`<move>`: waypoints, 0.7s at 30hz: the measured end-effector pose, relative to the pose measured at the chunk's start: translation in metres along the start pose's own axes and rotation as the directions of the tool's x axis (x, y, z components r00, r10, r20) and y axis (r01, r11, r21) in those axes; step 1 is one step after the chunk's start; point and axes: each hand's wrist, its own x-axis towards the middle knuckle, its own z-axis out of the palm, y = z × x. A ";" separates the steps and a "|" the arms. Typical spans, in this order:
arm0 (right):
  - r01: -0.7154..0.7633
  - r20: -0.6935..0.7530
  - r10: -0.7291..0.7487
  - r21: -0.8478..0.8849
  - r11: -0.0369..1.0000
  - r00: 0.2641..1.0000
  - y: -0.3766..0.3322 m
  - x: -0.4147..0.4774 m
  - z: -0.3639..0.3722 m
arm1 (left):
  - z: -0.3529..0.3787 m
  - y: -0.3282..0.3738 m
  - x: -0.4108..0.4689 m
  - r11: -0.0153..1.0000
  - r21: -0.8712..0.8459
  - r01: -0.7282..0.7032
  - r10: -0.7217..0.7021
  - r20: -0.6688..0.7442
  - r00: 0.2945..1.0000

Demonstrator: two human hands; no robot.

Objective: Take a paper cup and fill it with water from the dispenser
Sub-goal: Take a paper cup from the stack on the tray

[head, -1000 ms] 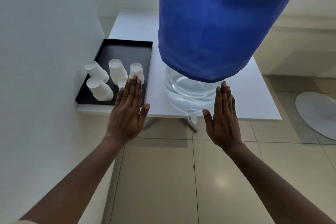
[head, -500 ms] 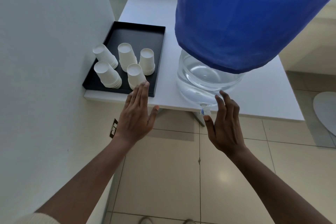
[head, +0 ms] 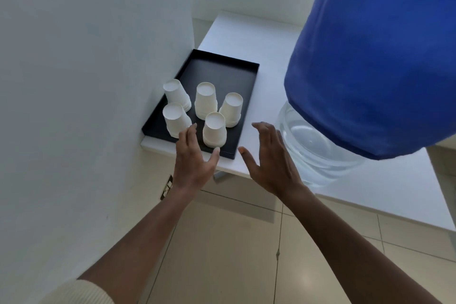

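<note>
Over the black tray (head: 229, 74) of unprinted paper cups (head: 214, 128), both hands' fingers (head: 191, 134) spread, holding nothing.

The big water bottle under its blue cloth cover (head: 370, 57) runs off the top and right edges, so its upper end is out of sight, and the cover hides all but the clear lower part (head: 318, 145). The dispenser's tap is hidden behind the right grip (head: 269, 158). The left grip (head: 195, 155) covers the near rim of the flat black tray (head: 222, 74) and the foot of the nearest stack of upturned white paper cups (head: 214, 131). The white table (head: 246, 29) is cut off at the right edge. How many cups each stack holds is too fine to count.
</note>
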 end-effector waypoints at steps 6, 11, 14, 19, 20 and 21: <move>-0.167 0.154 0.137 0.203 0.965 0.979 -0.007 0.048 0.039 | 0.021 -0.018 0.017 0.991 -0.055 0.120 -0.119 0.033 0.992; -0.282 0.215 0.231 0.254 0.925 0.949 -0.005 0.067 0.076 | 0.039 -0.022 0.028 0.980 -0.125 0.156 -0.156 0.009 0.988; -0.338 0.247 0.271 0.292 0.895 0.930 -0.001 0.072 0.096 | 0.047 -0.022 0.033 0.965 -0.183 0.187 -0.193 -0.011 0.981; -0.375 0.244 0.305 0.337 0.863 0.921 0.006 0.076 0.114 | 0.052 -0.021 0.039 0.955 -0.219 0.199 -0.207 -0.014 0.978; -0.381 0.245 0.310 0.344 0.858 0.919 0.007 0.076 0.117 | 0.053 -0.022 0.040 0.954 -0.221 0.203 -0.211 -0.013 0.977; -0.386 0.245 0.314 0.354 0.852 0.917 0.008 0.077 0.118 | 0.053 -0.023 0.040 0.952 -0.225 0.206 -0.215 -0.013 0.977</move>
